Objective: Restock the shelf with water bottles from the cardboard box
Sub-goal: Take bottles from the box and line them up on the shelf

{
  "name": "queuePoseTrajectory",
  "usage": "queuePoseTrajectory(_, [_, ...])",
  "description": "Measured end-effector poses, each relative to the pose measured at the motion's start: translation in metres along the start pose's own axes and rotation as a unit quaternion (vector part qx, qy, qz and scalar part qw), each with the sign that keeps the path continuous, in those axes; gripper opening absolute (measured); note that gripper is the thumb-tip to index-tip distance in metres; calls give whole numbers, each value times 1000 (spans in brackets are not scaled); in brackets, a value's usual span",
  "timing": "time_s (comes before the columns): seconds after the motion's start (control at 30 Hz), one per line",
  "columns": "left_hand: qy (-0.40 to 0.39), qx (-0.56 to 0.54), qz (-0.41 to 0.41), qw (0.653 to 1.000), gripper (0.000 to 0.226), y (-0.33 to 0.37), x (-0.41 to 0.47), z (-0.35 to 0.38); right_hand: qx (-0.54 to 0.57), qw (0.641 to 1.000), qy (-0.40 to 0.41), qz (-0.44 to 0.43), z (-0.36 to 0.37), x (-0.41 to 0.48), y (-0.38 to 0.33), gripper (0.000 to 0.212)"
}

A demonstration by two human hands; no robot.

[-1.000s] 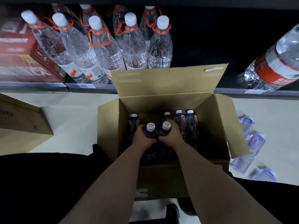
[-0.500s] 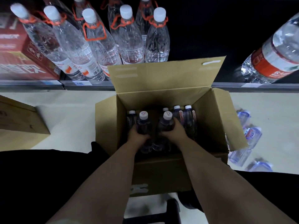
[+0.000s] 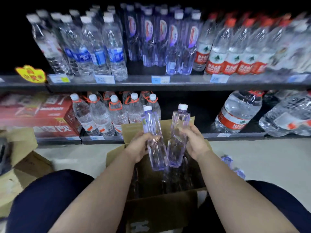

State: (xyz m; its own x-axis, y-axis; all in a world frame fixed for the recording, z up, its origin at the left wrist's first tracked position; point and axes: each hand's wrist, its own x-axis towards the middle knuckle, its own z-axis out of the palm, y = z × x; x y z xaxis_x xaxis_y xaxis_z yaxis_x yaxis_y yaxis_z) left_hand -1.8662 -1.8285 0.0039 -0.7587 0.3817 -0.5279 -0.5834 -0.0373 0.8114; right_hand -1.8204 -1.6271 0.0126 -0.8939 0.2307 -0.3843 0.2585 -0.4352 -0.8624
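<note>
While each hand grips one purple bottle above the cardboard box | left hand wraps left bottle | right hand wraps right bottle | risk: bases touching, may knock loose

I'm looking into a shop, the bottled-water aisle of a grocery or convenience store. At twelve o'clock a dark metal upper shelf carries rows of water bottles grouped by brand, with blue labels at eleven o'clock and red labels at one. Price tags are clipped along its front edge, and a yellow promotional sticker sits at ten o'clock. A lower shelf holds larger bottles with orange carry handles and a red carton. Opened cardboard boxes stand on the pale floor.
</note>
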Motion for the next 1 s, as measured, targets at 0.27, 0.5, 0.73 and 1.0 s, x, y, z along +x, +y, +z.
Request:
queuePoseTrajectory(0.27, [-76, -36, 77, 994, 33, 108, -38, 56, 15, 999, 12, -51, 45, -23, -108, 22])
queuePoseTrajectory(0.5, [-88, -46, 155, 983, 31, 164, -38, 61, 14, 994, -30, -106, 55, -29, -155, 41])
queuePoseTrajectory(0.73, [-15, -66, 111, 992, 42, 177, -29, 51, -37, 990, 17, -136, 66, -6, -165, 51])
queuePoseTrajectory(1.0, [-19, -26, 156, 987, 22, 206, -1, 33, -107, 970, -47, -212, 105, 27, -188, 21])
